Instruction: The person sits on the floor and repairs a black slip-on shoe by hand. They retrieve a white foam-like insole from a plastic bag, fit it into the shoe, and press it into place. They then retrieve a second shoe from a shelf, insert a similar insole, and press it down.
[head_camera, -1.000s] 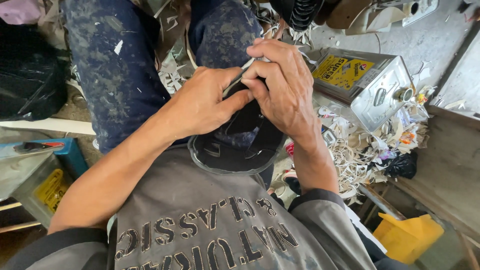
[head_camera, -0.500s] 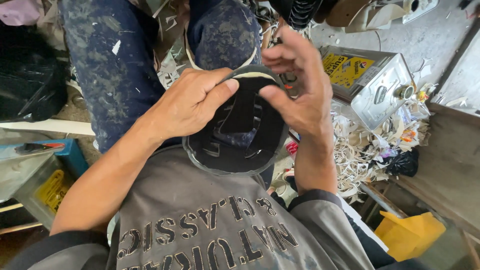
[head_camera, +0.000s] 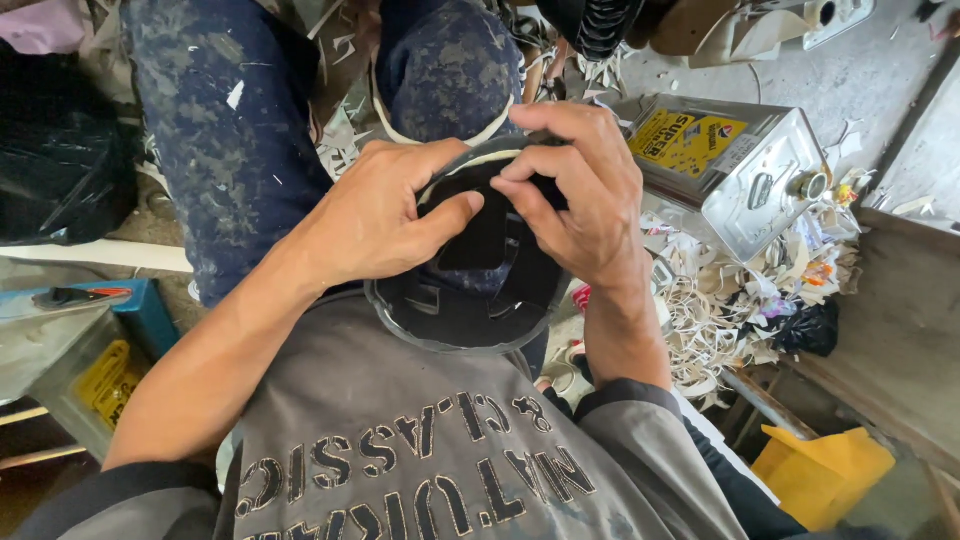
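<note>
A person's left hand (head_camera: 375, 215) and right hand (head_camera: 580, 195) both grip the upper rim of a black helmet (head_camera: 465, 300) held upside down in the lap against a grey shirt (head_camera: 420, 450). A metal tin can (head_camera: 740, 165) lies just right, among white trimmings (head_camera: 705, 310).

A helmet (head_camera: 470, 290) is held in the lap between both hands, with a metal can (head_camera: 740, 165) located to its right above a scrap pile (head_camera: 710, 300).

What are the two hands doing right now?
Left hand: closed on the black helmet, thumb pressing its inside.
Right hand: closed on the helmet's rim.
</note>
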